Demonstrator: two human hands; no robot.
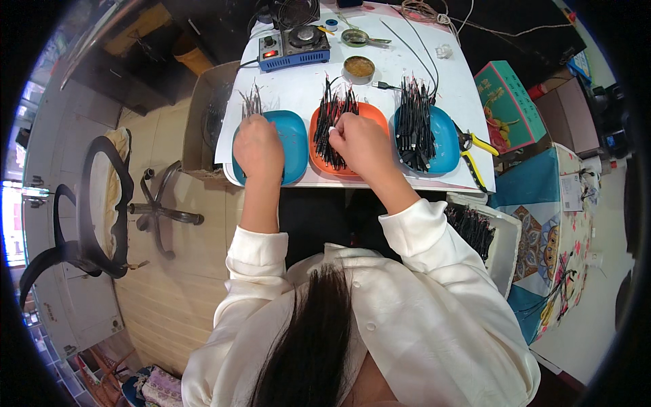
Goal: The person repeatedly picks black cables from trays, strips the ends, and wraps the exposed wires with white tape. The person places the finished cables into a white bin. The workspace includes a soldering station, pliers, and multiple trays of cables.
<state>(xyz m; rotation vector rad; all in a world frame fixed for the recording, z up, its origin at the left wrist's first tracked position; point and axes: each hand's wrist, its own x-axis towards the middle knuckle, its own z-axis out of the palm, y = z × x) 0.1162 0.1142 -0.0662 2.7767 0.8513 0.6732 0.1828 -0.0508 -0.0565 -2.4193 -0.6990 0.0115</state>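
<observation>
My left hand [259, 147] is closed around a bundle of thin cable leads [252, 102] at the left side of a blue plastic tray [293, 147]; the bared ends stick up above the fist. Over the middle orange tray [379, 114] is my right hand [358, 140], its thumb and forefinger pinched together beside a pile of short black cables [325, 135]. Whether it grips one of them cannot be told. To the right, another blue tray [447, 147] holds black cables with connectors [414, 127].
Behind the trays stand a small heating unit [295, 53] with a lit switch, a round tin of amber material [359, 68] and a small metal pan [355, 37]. Yellow-handled pliers [475, 157] lie right. A cardboard box [203, 122] stands left, a bin of cables [503, 244] lower right.
</observation>
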